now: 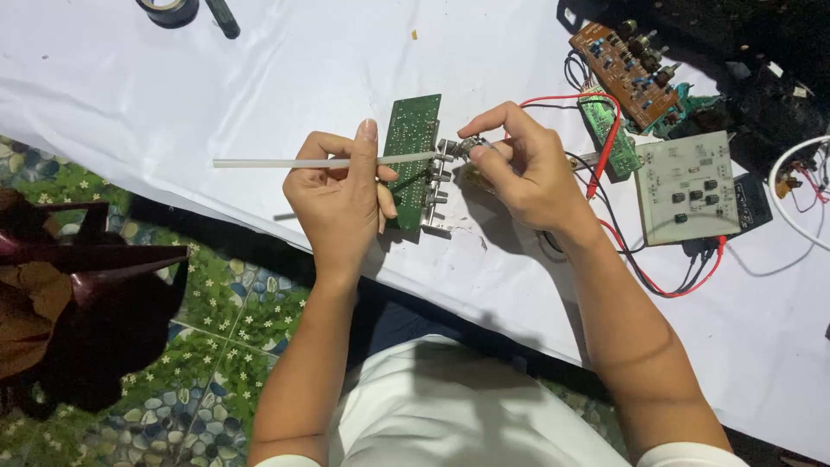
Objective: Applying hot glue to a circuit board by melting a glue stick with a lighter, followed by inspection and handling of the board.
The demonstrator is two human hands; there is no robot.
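- Green circuit board (pixel 411 147) sits upright-ish between the two hands, copper side facing the camera, lifted over the white sheet (pixel 130 95) roughly at the centre of the view.
- Left hand (pixel 339 201) is at about 9 o'clock of the board, fingers curled around its lower left edge, thumb sticking up. It's also pinching a long pale stick (pixel 320 162) that runs flat out toward 9 o'clock, with its tip ending near the board's right edge.
- Right hand (pixel 526 164) is at 3 o'clock of the board, fingertips pressed together on a small metal knob shaft (pixel 456 148) poking off the board's right side. Can't tell exactly how tight the pinch is.
- More metal shafts (pixel 437 197) stick out lower on that same edge, untouched.
- Over at 2 to 3 o'clock of the right hand: a brown board (pixel 624 73), a small green board (pixel 609 134), a pale square board (pixel 687 186), plus red and black wires (pixel 666 290) looping around.
- Tape roll (pixel 169 10) way up at 11 o'clock, well apart from everything.
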